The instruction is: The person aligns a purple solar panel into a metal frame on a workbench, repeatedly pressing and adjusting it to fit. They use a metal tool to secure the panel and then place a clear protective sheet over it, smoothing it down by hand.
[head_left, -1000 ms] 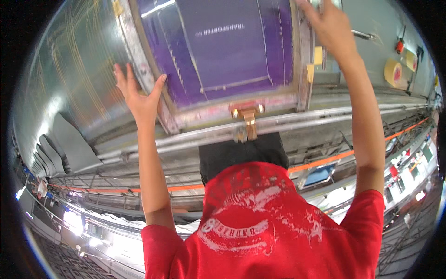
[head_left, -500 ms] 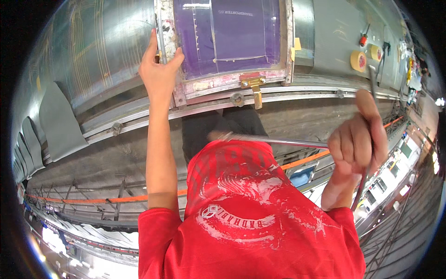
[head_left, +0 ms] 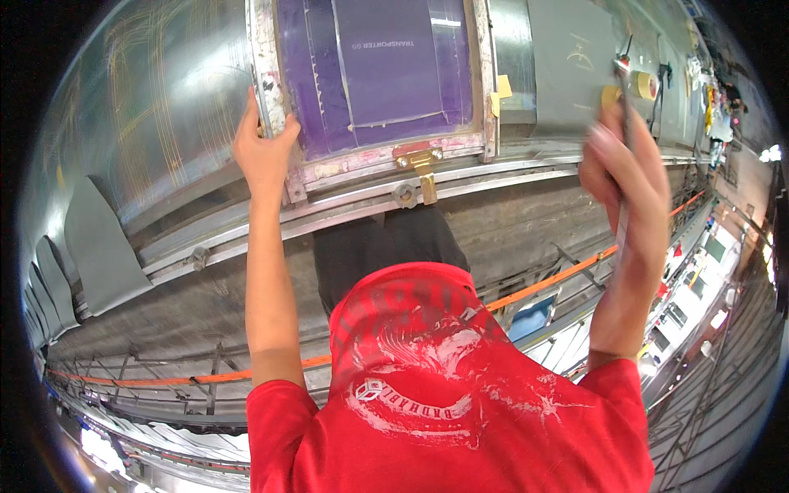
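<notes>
Screen-printing frame (head_left: 370, 167), purple mesh (head_left: 386, 78): ahead, between the hands, side rails running forward. Left hand (head_left: 265, 160): nearer, clasped over its left rail (head_left: 266, 70). Right hand (head_left: 629, 168): well rightward, closed round slim dark rod (head_left: 626, 107).

The purple-panelled frame (head_left: 333, 173) lay on the table (head_left: 156, 107). The left hand (head_left: 265, 156) clasped the frame's left bar between thumb and fingers. Well right of the frame, the blurred right hand (head_left: 631, 168) gripped a slim rod (head_left: 624, 111). A brass fitting (head_left: 424, 172) jutted from the frame's near edge.
</notes>
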Demonstrator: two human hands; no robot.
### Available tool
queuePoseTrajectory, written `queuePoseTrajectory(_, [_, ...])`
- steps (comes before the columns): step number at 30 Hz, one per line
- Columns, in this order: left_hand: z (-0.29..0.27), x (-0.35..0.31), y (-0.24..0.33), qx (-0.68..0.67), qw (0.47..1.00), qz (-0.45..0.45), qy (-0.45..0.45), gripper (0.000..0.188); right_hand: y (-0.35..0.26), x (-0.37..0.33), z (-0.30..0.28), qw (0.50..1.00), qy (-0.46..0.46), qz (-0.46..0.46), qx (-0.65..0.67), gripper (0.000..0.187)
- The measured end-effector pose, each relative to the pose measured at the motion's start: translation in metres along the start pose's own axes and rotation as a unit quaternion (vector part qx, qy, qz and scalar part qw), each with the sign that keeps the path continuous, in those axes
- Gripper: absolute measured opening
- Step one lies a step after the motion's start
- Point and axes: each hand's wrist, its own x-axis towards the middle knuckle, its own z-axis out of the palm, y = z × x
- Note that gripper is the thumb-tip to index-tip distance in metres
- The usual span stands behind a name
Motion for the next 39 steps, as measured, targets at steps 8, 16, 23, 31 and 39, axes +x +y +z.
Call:
queuePoseTrajectory(8, [0.011, 0.011, -0.016, 0.284, 0.955, 0.083, -0.003, 0.072, 0.147, 0.236, -0.015, 0.817, 0.151, -0.165, -0.531, 0.076])
queuePoseTrajectory(16, [0.025, 0.031, -0.017, 0.232, 0.967, 0.101, 0.025, 0.055, 0.177, 0.287, -0.014, 0.859, 0.062, -0.154, -0.485, 0.078])
queuePoseTrajectory(23, [0.022, 0.025, -0.018, 0.254, 0.963, 0.094, 0.009, 0.060, 0.162, 0.275, -0.008, 0.876, 0.058, -0.120, -0.464, 0.070])
queuePoseTrajectory(31, [0.087, 0.032, 0.049, 0.330, 0.912, 0.215, -0.114, 0.074, 0.181, 0.282, -0.009, 0.842, 0.060, -0.179, -0.506, 0.065])
queuePoseTrajectory(39, [0.171, 0.018, 0.053, 0.383, 0.867, 0.227, -0.223, 0.082, 0.180, 0.278, -0.003, 0.846, 0.061, -0.177, -0.499, 0.062])
